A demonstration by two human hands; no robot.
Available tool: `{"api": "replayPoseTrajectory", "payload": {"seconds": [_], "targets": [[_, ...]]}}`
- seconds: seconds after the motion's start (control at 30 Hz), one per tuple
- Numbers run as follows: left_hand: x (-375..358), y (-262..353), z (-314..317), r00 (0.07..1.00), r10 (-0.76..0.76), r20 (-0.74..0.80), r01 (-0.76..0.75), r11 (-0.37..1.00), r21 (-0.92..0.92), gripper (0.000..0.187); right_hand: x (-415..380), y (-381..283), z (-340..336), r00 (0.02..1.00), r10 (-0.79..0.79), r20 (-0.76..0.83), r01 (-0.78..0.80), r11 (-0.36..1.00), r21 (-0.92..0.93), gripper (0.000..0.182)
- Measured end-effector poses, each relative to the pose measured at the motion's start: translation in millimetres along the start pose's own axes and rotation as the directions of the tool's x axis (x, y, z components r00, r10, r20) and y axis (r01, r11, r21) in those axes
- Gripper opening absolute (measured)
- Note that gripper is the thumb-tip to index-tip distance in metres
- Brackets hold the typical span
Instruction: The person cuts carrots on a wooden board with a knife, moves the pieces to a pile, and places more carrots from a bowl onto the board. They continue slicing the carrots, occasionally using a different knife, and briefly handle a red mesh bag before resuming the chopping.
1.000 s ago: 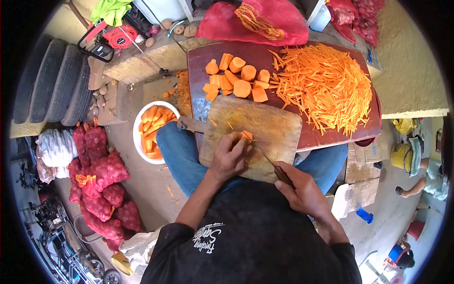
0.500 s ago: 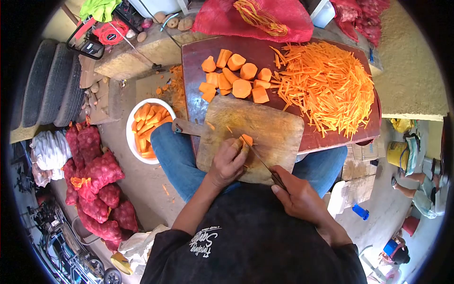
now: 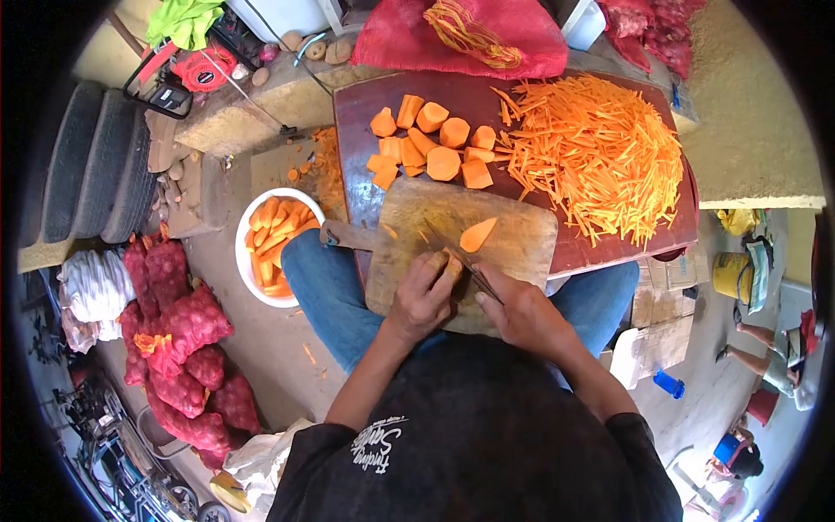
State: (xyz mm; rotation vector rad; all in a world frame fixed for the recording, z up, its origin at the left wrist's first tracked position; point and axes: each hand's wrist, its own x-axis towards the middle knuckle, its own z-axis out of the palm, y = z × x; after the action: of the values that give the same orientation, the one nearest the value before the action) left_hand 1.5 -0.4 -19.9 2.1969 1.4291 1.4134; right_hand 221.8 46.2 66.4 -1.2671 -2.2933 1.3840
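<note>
A wooden cutting board [image 3: 522, 222] with a handle lies across my lap, against the table's edge. On it my left hand [image 3: 426, 291] curls its fingers over a carrot piece [image 3: 448, 252], mostly hidden beneath them. My right hand [image 3: 519, 306] grips a kitchen knife [image 3: 461, 253], its blade slanting across the board right beside my left fingertips. Just beyond the blade lies a cut carrot slice [image 3: 478, 235]. Thick carrot chunks [image 3: 444, 163] sit on the table past the board, left of a big heap of carrot sticks [image 3: 600, 157].
The dark red table [image 3: 361, 104] spans the front. A white bucket [image 3: 241, 248] of peeled carrots stands by my left knee. Red mesh sacks [image 3: 196, 322] and tires [image 3: 104, 165] are at left. Another red sack [image 3: 391, 43] lies beyond the table. People are at far right.
A carrot slice now lies on the board to the right of the blade. My right hand and the knife have moved left and away from me, closer to my left fingers.
</note>
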Motion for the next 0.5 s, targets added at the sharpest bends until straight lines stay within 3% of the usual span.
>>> {"api": "replayPoseTrajectory", "payload": {"seconds": [0.1,0.5], "targets": [[-2,-6,3,0.997,0.043,-0.062,-0.044,0.999,-0.022,0.060,-15,-13,-12,0.992,-0.115,-0.044,0.118,0.991,0.064,0.049],[3,-5,-1,0.995,0.090,-0.039,-0.088,0.995,0.038,0.051,-63,-52,-45,1.000,-0.001,0.013,0.000,0.999,0.041,0.052]]}}
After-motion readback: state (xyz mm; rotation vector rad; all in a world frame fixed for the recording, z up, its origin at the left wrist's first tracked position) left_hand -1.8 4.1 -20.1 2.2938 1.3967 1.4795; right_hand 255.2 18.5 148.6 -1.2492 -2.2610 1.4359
